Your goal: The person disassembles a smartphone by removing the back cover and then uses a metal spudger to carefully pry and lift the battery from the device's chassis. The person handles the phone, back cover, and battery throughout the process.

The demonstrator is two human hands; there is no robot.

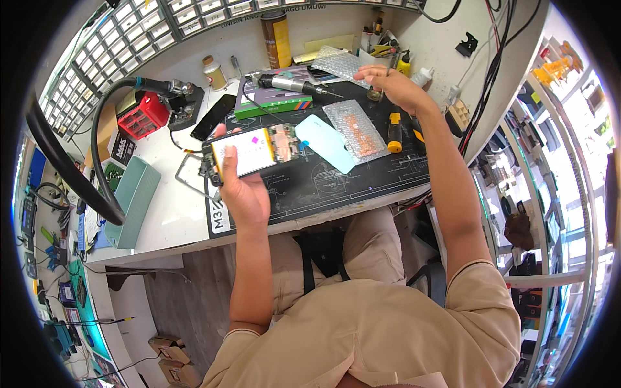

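My left hand (240, 194) grips an opened phone (242, 153) by its left end, thumb on top. The phone lies face down, showing a white battery with a pink square mark and a copper-coloured area by the circuit board. My right hand (394, 86) reaches to the back right of the mat, fingers stretched leftward above a small round metal container (374, 95). No held object shows in it. Between the hands lie a pale blue phone back cover (330, 145) and a bubble-wrap pouch (358, 129) with orange marks. A yellow-and-black tool (394, 134) lies right of the pouch.
A black work mat (297, 187) covers the table's middle. Behind stand a purple-green box (275, 103) with a grey electric screwdriver (291, 84) on it, a dark phone (215, 116) and a brown-yellow can (276, 40). At left are a teal tray (137, 204) and a thick black flexible arm (71, 165).
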